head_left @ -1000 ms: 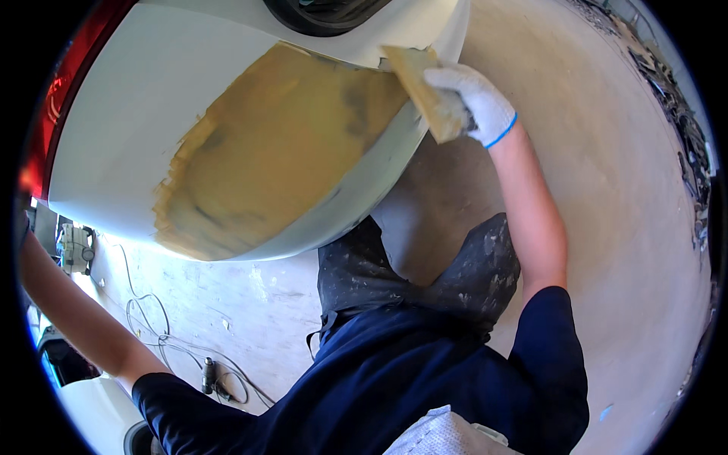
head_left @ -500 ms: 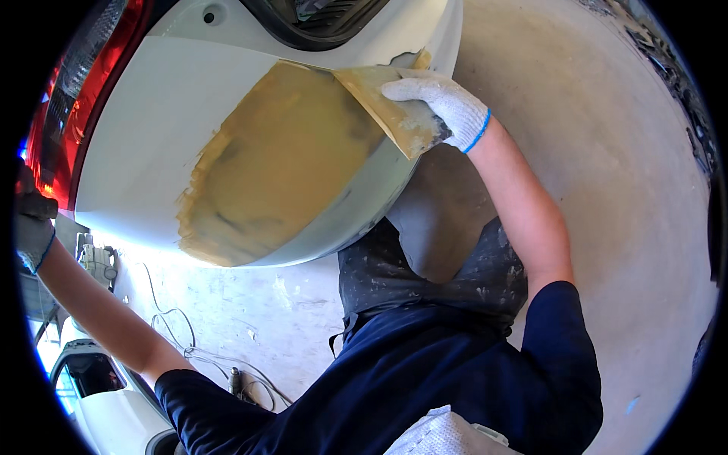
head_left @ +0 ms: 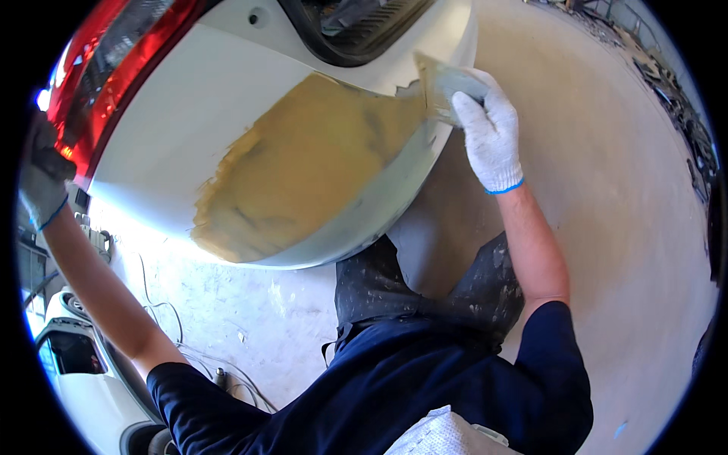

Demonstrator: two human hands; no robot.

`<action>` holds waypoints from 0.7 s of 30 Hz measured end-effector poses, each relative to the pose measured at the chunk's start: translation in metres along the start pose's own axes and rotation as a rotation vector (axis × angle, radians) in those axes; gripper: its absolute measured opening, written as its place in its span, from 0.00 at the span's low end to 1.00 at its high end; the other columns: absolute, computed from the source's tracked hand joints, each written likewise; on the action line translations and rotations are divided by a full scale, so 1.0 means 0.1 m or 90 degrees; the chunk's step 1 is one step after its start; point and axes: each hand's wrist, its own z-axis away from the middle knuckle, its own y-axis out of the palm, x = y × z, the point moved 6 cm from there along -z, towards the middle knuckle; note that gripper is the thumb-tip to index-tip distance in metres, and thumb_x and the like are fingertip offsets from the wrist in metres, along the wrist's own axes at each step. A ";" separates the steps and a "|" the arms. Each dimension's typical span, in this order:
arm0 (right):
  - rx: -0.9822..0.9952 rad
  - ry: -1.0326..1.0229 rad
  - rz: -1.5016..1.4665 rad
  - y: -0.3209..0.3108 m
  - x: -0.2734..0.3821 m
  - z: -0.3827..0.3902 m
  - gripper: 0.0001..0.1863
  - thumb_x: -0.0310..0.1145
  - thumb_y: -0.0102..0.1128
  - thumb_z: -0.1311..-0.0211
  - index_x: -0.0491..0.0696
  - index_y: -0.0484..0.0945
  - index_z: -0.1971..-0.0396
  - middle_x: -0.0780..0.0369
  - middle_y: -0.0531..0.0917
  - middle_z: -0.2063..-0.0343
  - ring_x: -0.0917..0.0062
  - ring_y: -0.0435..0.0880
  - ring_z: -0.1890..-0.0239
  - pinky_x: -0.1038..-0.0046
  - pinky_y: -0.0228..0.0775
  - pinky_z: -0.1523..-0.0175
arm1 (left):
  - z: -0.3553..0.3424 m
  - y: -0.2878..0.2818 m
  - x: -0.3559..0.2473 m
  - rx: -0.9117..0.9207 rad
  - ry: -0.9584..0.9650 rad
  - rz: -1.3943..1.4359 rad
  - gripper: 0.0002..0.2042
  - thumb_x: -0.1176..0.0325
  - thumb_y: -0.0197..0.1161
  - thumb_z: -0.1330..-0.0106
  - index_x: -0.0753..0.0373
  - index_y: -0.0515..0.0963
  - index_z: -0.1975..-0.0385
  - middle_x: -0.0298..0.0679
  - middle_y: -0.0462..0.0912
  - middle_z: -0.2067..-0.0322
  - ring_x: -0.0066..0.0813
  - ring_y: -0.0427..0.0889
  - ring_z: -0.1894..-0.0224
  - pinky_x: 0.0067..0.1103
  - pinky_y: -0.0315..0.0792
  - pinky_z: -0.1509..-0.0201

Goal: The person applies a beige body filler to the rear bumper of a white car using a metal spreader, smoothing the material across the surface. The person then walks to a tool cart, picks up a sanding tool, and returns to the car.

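My right hand (head_left: 493, 140), in a white knit glove with a blue cuff, grips a thin, flat putty spreader (head_left: 442, 85) smeared with yellowish filler. The spreader's edge is at the right end of the yellow-brown filler patch (head_left: 303, 167), by the side of the white car bumper (head_left: 171, 121). Over at the far left, my gloved left hand (head_left: 44, 178) is raised beside the red tail light (head_left: 121, 83). Its fingers look dark and curled, and whatever they hold is lost in shadow at the picture's rim.
Above the patch is a dark-trimmed opening (head_left: 356, 30) in the car body. A cable (head_left: 171, 307) lies on the pale floor at the left, near another white car (head_left: 91, 394). Dark parts (head_left: 667, 83) are piled along the far right.
My right hand has carried the spreader rightward to the patch's end and turned it more upright. The bumper sits slightly further right in view; my left hand appears a little higher.
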 end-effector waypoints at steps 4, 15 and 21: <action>-0.144 0.109 -0.315 -0.13 0.06 -0.09 0.23 0.21 0.55 0.33 0.40 0.72 0.38 0.60 0.80 0.44 0.76 0.78 0.43 0.70 0.68 0.34 | 0.45 0.64 -0.45 -0.042 -0.057 0.043 0.12 0.58 0.60 0.29 0.60 0.79 0.57 0.27 0.74 0.73 0.11 0.71 0.77 0.10 0.61 0.78; -0.338 0.079 -0.648 -0.34 0.72 0.30 0.17 0.22 0.59 0.33 0.45 0.76 0.45 0.60 0.83 0.52 0.72 0.83 0.51 0.65 0.76 0.43 | 2.83 3.36 -1.13 0.469 -0.283 0.249 0.18 0.68 0.73 0.43 0.72 0.80 0.56 0.37 0.87 0.67 0.19 0.83 0.68 0.23 0.79 0.62; -0.050 0.027 -0.341 -0.24 1.01 0.27 0.13 0.22 0.59 0.32 0.41 0.83 0.50 0.62 0.83 0.50 0.75 0.81 0.48 0.73 0.73 0.41 | 2.87 3.52 -1.06 0.540 -0.320 0.090 0.19 0.64 0.70 0.42 0.72 0.80 0.56 0.49 0.87 0.68 0.23 0.86 0.63 0.25 0.78 0.55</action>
